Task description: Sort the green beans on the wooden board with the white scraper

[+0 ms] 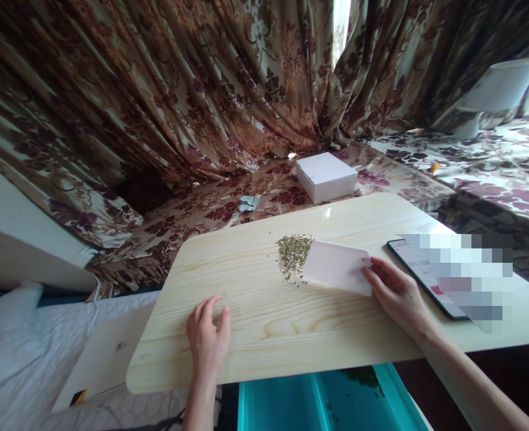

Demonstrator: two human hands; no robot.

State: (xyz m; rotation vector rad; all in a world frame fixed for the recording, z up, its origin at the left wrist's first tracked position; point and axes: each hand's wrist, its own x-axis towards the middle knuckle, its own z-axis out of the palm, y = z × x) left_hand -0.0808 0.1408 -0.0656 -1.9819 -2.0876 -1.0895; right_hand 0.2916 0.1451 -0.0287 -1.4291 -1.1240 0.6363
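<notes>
My right hand (397, 293) pinches the right end of a flat white scraper card (336, 273) that lies on the light wooden table top (264, 311). The card's left edge touches a small heap of tiny greenish seeds or grains (292, 254). My left hand (208, 341) rests flat on the table near its front edge, fingers stretched out, holding nothing.
A phone or tablet (426, 275) lies at the table's right, its screen blurred. Behind the table, a white box (326, 175) and a crumpled pale blue piece (248, 203) sit on flowered cloth. A turquoise bin (322, 398) stands below the front edge. Flowered curtains hang behind.
</notes>
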